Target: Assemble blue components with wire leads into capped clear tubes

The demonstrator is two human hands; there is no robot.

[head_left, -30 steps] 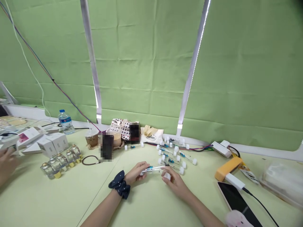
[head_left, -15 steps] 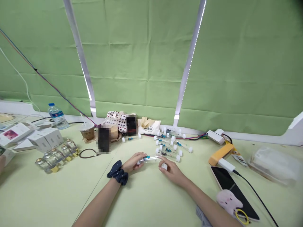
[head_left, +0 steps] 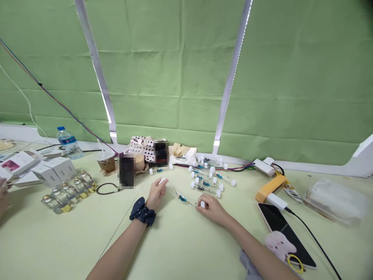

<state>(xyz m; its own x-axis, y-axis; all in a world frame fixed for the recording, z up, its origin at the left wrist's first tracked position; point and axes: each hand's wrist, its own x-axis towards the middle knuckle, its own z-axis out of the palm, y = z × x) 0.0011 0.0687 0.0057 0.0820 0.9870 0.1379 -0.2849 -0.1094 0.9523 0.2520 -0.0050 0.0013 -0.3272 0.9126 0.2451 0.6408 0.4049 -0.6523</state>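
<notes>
pale green table (head_left: pixel 171 249) against green blinds (head_left: pixel 154 77), capped clear tubes (head_left: pixel 206 186) heaped short of its back edge, right of centre. slim clear piece with a blue middle (head_left: pixel 182 198) is between left hand (head_left: pixel 156 193) and right hand (head_left: pixel 210 207), well in from the back edge, long axis diagonal: one end points left and toward that edge, the other, thin and dark, runs right and nearward to the right hand. right hand closed round a white cap (head_left: pixel 203 204), can't tell if cap and piece are joined; left hand curled, pinching a white bit (head_left: pixel 164 181), rest of it hidden.
</notes>
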